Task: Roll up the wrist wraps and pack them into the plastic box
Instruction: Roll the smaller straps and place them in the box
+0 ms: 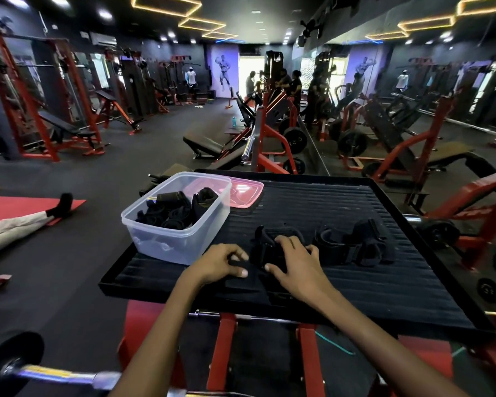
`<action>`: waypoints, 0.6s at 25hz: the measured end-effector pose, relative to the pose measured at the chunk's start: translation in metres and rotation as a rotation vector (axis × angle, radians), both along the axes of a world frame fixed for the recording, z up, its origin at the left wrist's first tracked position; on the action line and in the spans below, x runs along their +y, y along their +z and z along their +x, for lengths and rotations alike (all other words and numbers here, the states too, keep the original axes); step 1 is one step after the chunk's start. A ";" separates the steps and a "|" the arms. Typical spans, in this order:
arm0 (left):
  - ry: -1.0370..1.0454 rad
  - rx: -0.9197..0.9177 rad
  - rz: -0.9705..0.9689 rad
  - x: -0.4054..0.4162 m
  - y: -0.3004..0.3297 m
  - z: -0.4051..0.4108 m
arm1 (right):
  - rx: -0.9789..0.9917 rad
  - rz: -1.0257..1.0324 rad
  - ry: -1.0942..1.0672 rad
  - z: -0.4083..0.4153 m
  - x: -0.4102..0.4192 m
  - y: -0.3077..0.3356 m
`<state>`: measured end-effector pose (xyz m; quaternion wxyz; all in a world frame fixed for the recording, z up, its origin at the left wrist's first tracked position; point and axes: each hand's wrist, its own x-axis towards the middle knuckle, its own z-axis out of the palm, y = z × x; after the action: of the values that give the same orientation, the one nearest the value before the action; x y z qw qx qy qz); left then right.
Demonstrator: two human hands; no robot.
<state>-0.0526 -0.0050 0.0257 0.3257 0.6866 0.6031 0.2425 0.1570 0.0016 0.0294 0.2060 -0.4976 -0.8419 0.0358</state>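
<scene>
A black wrist wrap (265, 247) lies on the black ribbed platform (341, 282) in front of me. My left hand (222, 263) pinches its near end between thumb and curled fingers. My right hand (294, 260) rests on the same wrap with fingers bent over it. Further black wraps (355, 245) lie in a loose heap just right of my right hand. The clear plastic box (178, 216) stands at the platform's left edge, open, with several rolled black wraps (175, 210) inside.
A pink lid (245, 193) lies flat behind the box. Red machine frame and a bar (249, 318) sit under the platform. A barbell end (12, 362) is at bottom left. A person's leg (17, 224) lies on a red mat left.
</scene>
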 end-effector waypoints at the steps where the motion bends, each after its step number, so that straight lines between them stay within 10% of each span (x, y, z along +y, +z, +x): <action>1: -0.065 -0.066 -0.052 -0.004 0.004 -0.001 | 0.083 0.041 -0.002 -0.001 0.002 0.000; 6: -0.019 -0.398 0.224 -0.006 0.029 0.022 | 0.508 -0.162 0.407 -0.005 -0.001 0.014; 9: 0.127 -0.528 0.342 0.004 0.018 0.036 | 0.521 -0.203 0.273 -0.001 0.013 0.015; 15: -0.157 -0.111 0.188 0.010 -0.033 0.057 | 0.731 -0.356 -0.061 0.016 0.030 0.010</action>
<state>0.0046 0.0050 -0.0069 0.3108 0.7447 0.5031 0.3095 0.1728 0.0320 0.0392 0.4031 -0.5048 -0.6787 0.3493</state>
